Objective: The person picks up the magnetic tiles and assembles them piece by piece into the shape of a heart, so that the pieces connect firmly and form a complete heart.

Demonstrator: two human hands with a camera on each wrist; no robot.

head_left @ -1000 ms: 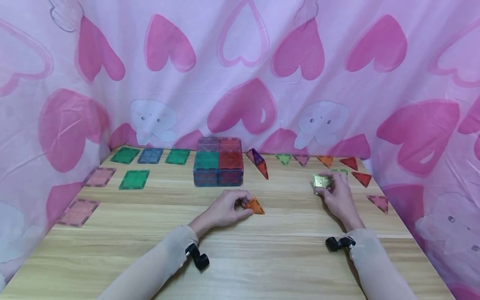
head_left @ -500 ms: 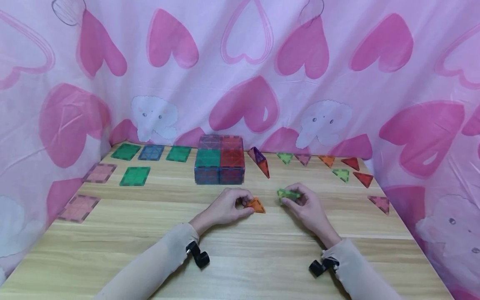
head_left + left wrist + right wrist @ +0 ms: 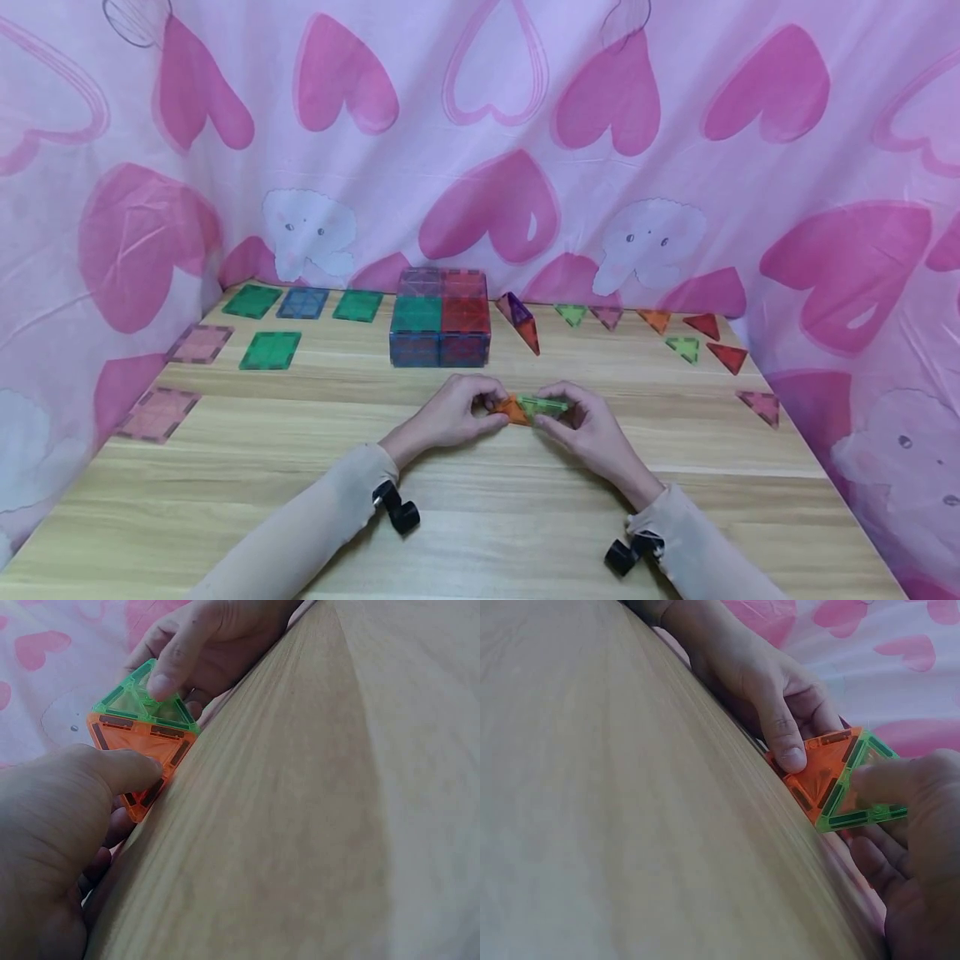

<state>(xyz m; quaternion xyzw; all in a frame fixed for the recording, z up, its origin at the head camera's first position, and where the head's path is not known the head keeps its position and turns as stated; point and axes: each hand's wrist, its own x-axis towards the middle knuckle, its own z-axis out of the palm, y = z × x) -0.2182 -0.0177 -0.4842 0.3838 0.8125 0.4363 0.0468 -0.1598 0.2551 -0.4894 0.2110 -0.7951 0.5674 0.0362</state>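
Near the middle of the table, my left hand (image 3: 457,411) pinches an orange triangular magnetic tile (image 3: 512,410), its thumb across the face in the left wrist view. My right hand (image 3: 592,429) pinches a light green triangular magnetic tile (image 3: 542,406) between thumb and fingers. Along one edge the green tile (image 3: 127,701) meets the orange tile (image 3: 135,742), and both stand tilted up from the table. From the right wrist view, the edges of the orange tile (image 3: 821,769) and green tile (image 3: 847,818) appear touching. Fingers behind the tiles are partly hidden.
Behind the hands stands a box of coloured square tiles (image 3: 439,321). Right of it lies a purple and orange-red tile piece (image 3: 519,322). Loose triangles, such as a red one (image 3: 727,358), lie at the right; square tiles, including a green one (image 3: 270,351), at the left.
My right hand has come leftward from the far right with the green tile, bringing it against the orange one. The left hand has stayed in place, holding the orange tile.
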